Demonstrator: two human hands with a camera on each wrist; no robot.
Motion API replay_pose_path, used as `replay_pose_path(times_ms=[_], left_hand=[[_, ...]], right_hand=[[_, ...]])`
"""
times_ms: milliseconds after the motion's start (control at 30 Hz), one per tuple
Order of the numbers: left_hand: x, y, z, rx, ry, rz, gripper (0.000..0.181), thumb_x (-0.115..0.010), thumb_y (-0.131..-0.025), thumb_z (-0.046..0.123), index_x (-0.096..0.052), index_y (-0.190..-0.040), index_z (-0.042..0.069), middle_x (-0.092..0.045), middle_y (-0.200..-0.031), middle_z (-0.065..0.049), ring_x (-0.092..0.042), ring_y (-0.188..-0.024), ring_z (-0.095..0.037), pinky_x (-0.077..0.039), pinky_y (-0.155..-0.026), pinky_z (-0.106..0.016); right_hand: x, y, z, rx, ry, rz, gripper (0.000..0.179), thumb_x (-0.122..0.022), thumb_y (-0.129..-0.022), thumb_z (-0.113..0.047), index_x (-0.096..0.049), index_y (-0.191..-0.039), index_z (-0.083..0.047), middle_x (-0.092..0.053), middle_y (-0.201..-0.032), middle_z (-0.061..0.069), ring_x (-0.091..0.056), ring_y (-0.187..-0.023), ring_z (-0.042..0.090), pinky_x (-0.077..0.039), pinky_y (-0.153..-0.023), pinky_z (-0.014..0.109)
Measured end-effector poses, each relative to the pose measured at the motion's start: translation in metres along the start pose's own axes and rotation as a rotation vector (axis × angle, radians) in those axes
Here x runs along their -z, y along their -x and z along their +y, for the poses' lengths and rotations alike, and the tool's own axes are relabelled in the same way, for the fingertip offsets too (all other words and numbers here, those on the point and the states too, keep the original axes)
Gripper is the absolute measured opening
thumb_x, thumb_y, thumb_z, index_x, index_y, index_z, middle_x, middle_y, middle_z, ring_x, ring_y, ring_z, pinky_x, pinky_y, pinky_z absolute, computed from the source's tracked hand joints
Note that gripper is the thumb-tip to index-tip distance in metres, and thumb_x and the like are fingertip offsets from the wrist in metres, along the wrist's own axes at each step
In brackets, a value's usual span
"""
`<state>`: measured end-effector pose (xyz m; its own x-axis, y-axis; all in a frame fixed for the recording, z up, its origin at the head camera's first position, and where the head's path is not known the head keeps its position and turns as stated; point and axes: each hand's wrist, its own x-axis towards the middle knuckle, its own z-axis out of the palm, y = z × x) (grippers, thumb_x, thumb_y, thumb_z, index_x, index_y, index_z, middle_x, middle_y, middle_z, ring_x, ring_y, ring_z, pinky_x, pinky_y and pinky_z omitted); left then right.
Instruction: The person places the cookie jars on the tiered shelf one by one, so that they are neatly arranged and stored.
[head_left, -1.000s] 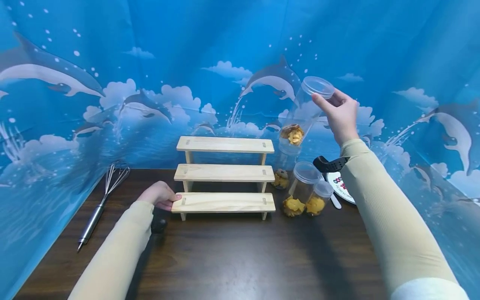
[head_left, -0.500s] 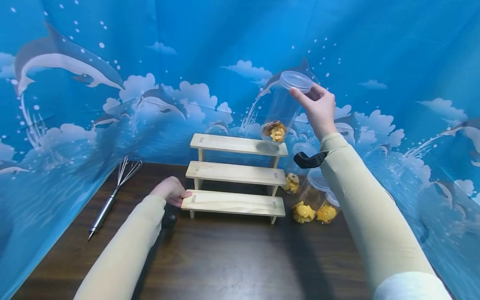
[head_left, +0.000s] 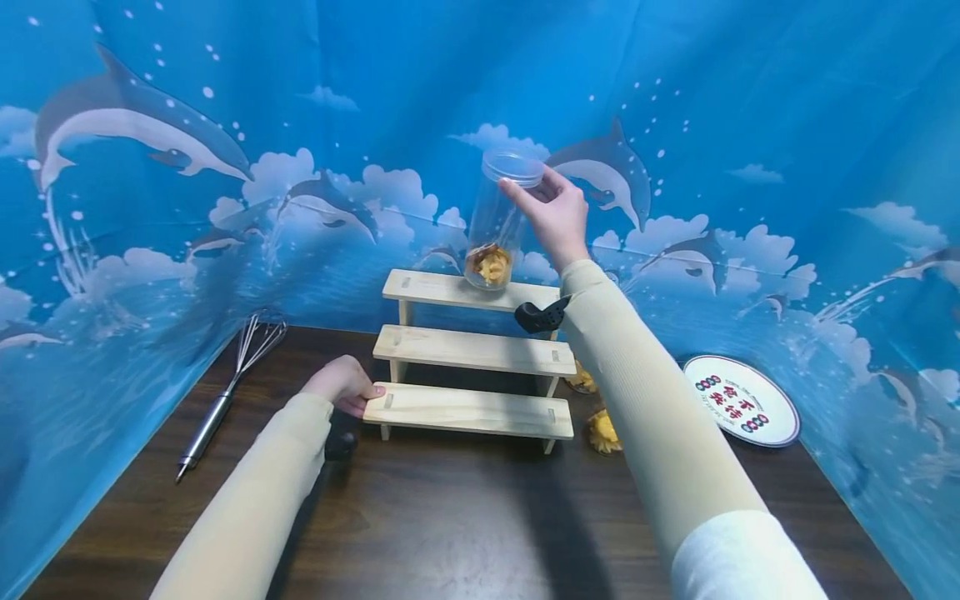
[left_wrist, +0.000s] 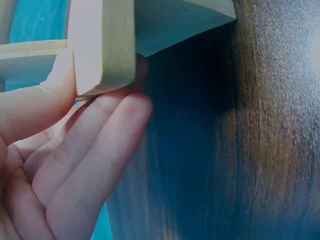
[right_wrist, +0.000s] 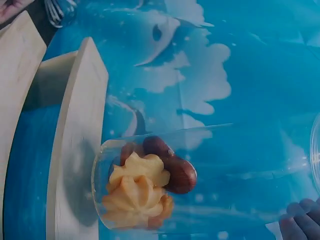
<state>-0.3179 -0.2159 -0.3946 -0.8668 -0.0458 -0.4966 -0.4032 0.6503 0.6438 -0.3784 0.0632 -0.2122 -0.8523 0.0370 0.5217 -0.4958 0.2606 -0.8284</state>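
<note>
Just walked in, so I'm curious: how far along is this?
Done: the three-tier stand is up, its lowest tier gripped by the left hand. In hand: the right hand holds a cookie jar at the top tier, contact unclear. Remaining, probably: releasing it, then perhaps the cookies beside the stand.

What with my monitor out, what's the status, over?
Left hand gripping bottom shelf, left end. Right hand holding clear cookie jar over top shelf, contact unclear. No obstruction visible.

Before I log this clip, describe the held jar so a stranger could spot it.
Find the stepped wooden rack. At its top step is a tall clear jar with cookies at the bottom. It is held up, while other cookies sit low beside the rack.
</note>
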Motion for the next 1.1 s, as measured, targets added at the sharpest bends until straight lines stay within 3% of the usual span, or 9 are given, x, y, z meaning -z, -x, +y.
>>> replay_pose_path(times_ms=[233,467,633,900,1100], left_hand=[[-0.002,-0.007,0.0,0.024,0.009,-0.029,0.027,-0.069,-0.087,0.012,-0.062,-0.097,-0.012,-0.061,-0.071,-0.014,-0.063,-0.06,-0.019,-0.059,-0.061,-0.03],[-0.002,-0.001,-0.003,0.016,0.004,-0.007,0.025,-0.065,-0.09,0.01,-0.06,-0.101,-0.012,-0.061,-0.069,-0.011,-0.061,-0.058,-0.016,-0.058,-0.059,-0.028],[-0.001,0.001,-0.002,-0.001,0.006,-0.01,0.026,-0.064,-0.09,0.01,-0.059,-0.103,-0.012,-0.06,-0.069,-0.009,-0.06,-0.058,-0.014,-0.058,-0.059,-0.027],[-0.002,0.004,-0.004,-0.001,0.013,-0.006,0.028,-0.066,-0.089,0.01,-0.059,-0.104,-0.012,-0.061,-0.073,-0.011,-0.06,-0.06,-0.015,-0.058,-0.059,-0.027],[-0.001,-0.002,-0.006,0.012,0.011,0.001,0.028,-0.066,-0.089,0.01,-0.059,-0.104,-0.012,-0.061,-0.073,-0.012,-0.061,-0.06,-0.016,-0.058,-0.059,-0.027]], right_hand=[[-0.034,0.002,0.006,-0.039,0.028,-0.038,0.069,-0.074,-0.079,-0.046,-0.051,-0.136,-0.015,-0.059,-0.131,0.002,-0.057,-0.117,0.009,-0.047,-0.099,0.027],[-0.057,0.004,0.007,-0.085,0.024,-0.061,0.075,-0.073,-0.079,-0.049,-0.046,-0.14,-0.015,-0.056,-0.135,0.002,-0.054,-0.121,0.01,-0.046,-0.1,0.029],[-0.058,0.002,0.005,-0.126,0.025,-0.06,0.073,-0.07,-0.081,-0.051,-0.046,-0.14,-0.017,-0.055,-0.135,0.0,-0.052,-0.123,0.01,-0.044,-0.103,0.032],[-0.058,0.0,0.002,-0.104,0.112,-0.14,0.068,-0.064,-0.085,-0.053,-0.045,-0.141,-0.019,-0.054,-0.136,0.0,-0.052,-0.123,0.011,-0.044,-0.102,0.031],[-0.052,0.002,-0.003,-0.117,0.164,-0.167,0.083,-0.062,-0.084,-0.058,-0.028,-0.149,-0.02,-0.037,-0.15,-0.004,-0.038,-0.135,0.01,-0.038,-0.108,0.03]])
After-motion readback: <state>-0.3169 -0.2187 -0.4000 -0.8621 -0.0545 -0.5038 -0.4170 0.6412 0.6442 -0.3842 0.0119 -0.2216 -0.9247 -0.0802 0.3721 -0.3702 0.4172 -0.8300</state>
